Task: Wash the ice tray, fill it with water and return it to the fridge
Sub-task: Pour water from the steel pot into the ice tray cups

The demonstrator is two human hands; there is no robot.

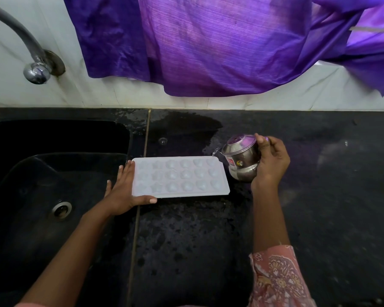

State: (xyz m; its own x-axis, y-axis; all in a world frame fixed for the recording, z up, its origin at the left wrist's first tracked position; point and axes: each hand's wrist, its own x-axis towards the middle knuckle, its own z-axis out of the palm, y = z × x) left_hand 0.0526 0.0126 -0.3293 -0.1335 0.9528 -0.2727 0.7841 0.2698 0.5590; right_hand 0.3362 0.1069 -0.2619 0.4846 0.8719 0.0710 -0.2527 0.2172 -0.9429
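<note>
From the head view, a white plastic ice tray [179,177] with moulded cavities lies flat on the wet black stone counter [308,173], just right of the black sink [31,185]. The left hand [124,191], fingers straight, steadies the tray's left end. The right hand [271,160] grips a small round steel pot [242,159], tilted over the tray's far right corner, a thin stream of water at its lip.

Cloth: shiny purple fabric cloth [208,45] is hanging down the white tiled wall [297,96].
Tap: curved chrome tap [32,63] is jutting out above the black sink [20,173].

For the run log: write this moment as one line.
stage: filling; left hand: braces white plastic ice tray; right hand: tips round steel pot at tray
</note>
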